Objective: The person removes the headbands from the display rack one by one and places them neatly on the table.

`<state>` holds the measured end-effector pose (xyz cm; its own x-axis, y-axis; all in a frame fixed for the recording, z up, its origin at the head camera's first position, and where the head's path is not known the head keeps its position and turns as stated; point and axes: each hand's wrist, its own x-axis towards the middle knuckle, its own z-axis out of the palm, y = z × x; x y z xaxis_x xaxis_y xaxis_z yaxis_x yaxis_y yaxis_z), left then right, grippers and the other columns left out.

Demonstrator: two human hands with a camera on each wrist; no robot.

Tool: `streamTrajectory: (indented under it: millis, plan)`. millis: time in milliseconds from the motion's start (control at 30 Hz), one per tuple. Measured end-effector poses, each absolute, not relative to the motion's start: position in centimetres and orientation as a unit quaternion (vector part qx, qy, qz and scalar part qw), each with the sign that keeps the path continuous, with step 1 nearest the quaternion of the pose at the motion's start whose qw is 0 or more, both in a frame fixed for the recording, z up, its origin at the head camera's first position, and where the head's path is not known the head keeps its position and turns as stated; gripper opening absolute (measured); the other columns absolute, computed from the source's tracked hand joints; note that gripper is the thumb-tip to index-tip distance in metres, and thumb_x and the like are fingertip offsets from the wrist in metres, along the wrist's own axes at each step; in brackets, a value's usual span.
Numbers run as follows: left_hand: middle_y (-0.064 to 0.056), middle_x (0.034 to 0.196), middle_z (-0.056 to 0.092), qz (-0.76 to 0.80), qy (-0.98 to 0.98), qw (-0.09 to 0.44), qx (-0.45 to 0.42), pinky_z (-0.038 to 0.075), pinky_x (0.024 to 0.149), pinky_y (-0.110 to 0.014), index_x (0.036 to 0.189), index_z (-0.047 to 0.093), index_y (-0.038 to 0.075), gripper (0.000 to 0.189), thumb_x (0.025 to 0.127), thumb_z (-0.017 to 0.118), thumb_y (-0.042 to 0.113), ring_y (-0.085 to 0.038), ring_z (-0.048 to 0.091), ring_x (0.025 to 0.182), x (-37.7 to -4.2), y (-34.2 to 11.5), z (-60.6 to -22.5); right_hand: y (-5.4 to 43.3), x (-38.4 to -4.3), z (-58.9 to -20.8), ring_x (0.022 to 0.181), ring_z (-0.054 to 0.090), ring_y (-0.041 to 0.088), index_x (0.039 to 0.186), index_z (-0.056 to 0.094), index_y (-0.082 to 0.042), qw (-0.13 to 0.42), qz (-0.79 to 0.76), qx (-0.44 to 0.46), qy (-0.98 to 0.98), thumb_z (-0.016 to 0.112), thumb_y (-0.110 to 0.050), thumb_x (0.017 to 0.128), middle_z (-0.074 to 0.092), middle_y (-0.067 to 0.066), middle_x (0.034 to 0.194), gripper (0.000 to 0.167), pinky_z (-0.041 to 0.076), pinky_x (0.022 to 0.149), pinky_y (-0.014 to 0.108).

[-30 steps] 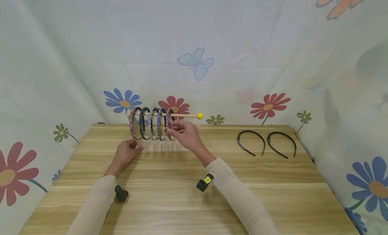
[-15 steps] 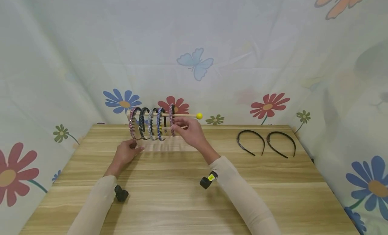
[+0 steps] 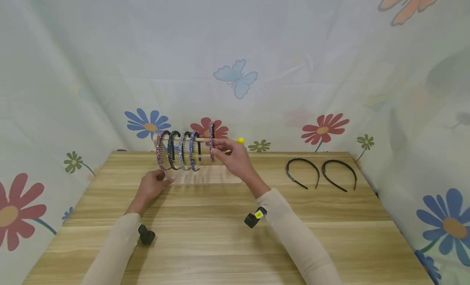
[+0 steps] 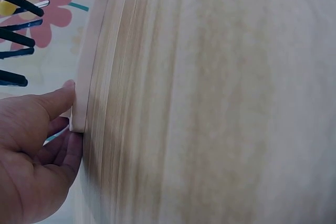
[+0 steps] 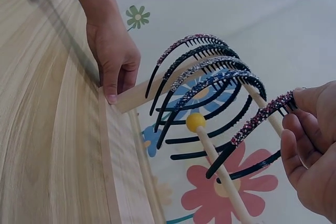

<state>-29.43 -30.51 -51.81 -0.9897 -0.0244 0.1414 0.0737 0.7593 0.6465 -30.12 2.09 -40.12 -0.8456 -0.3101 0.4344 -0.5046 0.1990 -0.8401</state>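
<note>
My right hand pinches a pink-jewelled toothed headband by its crown, thumb on one side and fingers on the other. In the head view this headband overlaps the wooden rod and its top stands above it. To its left hang a blue headband, a silver one, a black one and another pink one. My left hand grips the left corner of the stand's flat wooden base, thumb on top and fingers curled at the end.
Two dark headbands, one blue-trimmed and one plain-looking, lie on the wood-grain table at the right. Yellow balls cap the rods, one ball showing in the right wrist view. A flowered cloth stands behind.
My right hand has moved right and up along the rod with the pink headband, widening the gap from the blue one. My left hand keeps its place on the base.
</note>
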Motion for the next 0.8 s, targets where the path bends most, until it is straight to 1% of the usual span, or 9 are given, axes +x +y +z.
streamTrajectory:
  millis: [33, 133, 233, 300, 367, 467, 600, 733, 800]
  plan:
    - [-0.026, 0.109, 0.071, -0.346, -0.935, 0.071, -0.014, 0.051, 0.082, -0.047, 0.113, 0.068, -0.006, 0.034, 0.095, 0.074, 0.022, -0.031, 0.061, 0.091, -29.4, -30.5, -51.8, 2.2, -30.1, -40.0, 0.095, 0.071, 0.019, 0.121, 0.072, -0.005, 0.085, 0.578, 0.264, -0.767, 0.072, -0.017, 0.097, 0.076, 0.009, 0.104, 0.027, 0.058, 0.082, 0.030]
    - [-0.026, 0.109, 0.071, -0.345, -0.936, 0.070, -0.015, 0.051, 0.082, -0.047, 0.114, 0.068, -0.006, 0.034, 0.096, 0.074, 0.022, -0.031, 0.062, 0.092, -29.4, -30.5, -51.8, 2.5, -30.0, -39.8, 0.096, 0.071, 0.020, 0.122, 0.071, -0.004, 0.089, 0.582, 0.265, -0.763, 0.071, -0.016, 0.097, 0.076, 0.010, 0.105, 0.027, 0.059, 0.082, 0.030]
    - [-0.022, 0.099, 0.069, -0.349, -0.935, 0.065, -0.015, 0.047, 0.075, -0.041, 0.112, 0.068, -0.005, 0.033, 0.096, 0.074, 0.022, -0.028, 0.057, 0.084, -29.4, -30.5, -51.8, 2.9, -29.9, -39.5, 0.098, 0.070, 0.022, 0.122, 0.071, -0.002, 0.095, 0.584, 0.263, -0.762, 0.071, -0.016, 0.098, 0.075, 0.012, 0.105, 0.028, 0.059, 0.081, 0.031]
    - [-0.018, 0.095, 0.068, -0.351, -0.934, 0.063, -0.014, 0.044, 0.072, -0.038, 0.111, 0.068, -0.005, 0.032, 0.096, 0.074, 0.022, -0.025, 0.053, 0.081, -29.4, -30.5, -51.8, 3.2, -29.8, -39.2, 0.098, 0.070, 0.022, 0.122, 0.070, -0.002, 0.100, 0.583, 0.260, -0.763, 0.071, -0.016, 0.098, 0.075, 0.012, 0.106, 0.028, 0.059, 0.081, 0.031]
    - [-0.018, 0.094, 0.067, -0.355, -0.933, 0.059, -0.013, 0.043, 0.070, -0.036, 0.111, 0.067, -0.005, 0.032, 0.096, 0.073, 0.022, -0.023, 0.052, 0.079, -29.5, -30.5, -51.8, 3.5, -29.8, -39.1, 0.099, 0.070, 0.023, 0.123, 0.070, -0.002, 0.106, 0.580, 0.257, -0.766, 0.071, -0.017, 0.098, 0.075, 0.012, 0.107, 0.029, 0.059, 0.081, 0.032]
    - [-0.018, 0.099, 0.069, -0.356, -0.933, 0.058, -0.012, 0.045, 0.071, -0.035, 0.114, 0.067, -0.005, 0.033, 0.096, 0.072, 0.023, -0.023, 0.053, 0.080, -29.6, -30.7, -51.9, 4.0, -29.8, -38.7, 0.100, 0.070, 0.024, 0.124, 0.070, -0.001, 0.115, 0.576, 0.255, -0.768, 0.071, -0.016, 0.098, 0.074, 0.014, 0.108, 0.030, 0.059, 0.081, 0.032]
    - [-0.018, 0.099, 0.069, -0.354, -0.933, 0.058, -0.014, 0.045, 0.071, -0.035, 0.113, 0.067, -0.004, 0.033, 0.097, 0.072, 0.023, -0.023, 0.052, 0.080, -29.7, -30.8, -52.1, 4.8, -29.8, -38.4, 0.100, 0.070, 0.025, 0.123, 0.069, 0.001, 0.120, 0.585, 0.258, -0.760, 0.071, -0.015, 0.098, 0.074, 0.015, 0.108, 0.030, 0.058, 0.080, 0.031]
    - [-0.017, 0.096, 0.068, -0.352, -0.934, 0.059, -0.016, 0.044, 0.071, -0.036, 0.113, 0.067, -0.004, 0.032, 0.096, 0.072, 0.023, -0.023, 0.052, 0.080, -29.7, -30.8, -52.1, 5.5, -30.0, -38.2, 0.098, 0.070, 0.024, 0.121, 0.070, 0.001, 0.125, 0.593, 0.257, -0.753, 0.071, -0.013, 0.097, 0.075, 0.015, 0.106, 0.027, 0.058, 0.078, 0.029]
    - [-0.018, 0.099, 0.069, -0.351, -0.934, 0.060, -0.015, 0.046, 0.073, -0.037, 0.115, 0.067, -0.005, 0.034, 0.096, 0.072, 0.023, -0.025, 0.053, 0.082, -29.6, -30.7, -52.1, 5.9, -30.1, -38.2, 0.098, 0.070, 0.024, 0.120, 0.071, 0.000, 0.129, 0.593, 0.257, -0.752, 0.071, -0.014, 0.097, 0.075, 0.015, 0.104, 0.027, 0.058, 0.078, 0.029]
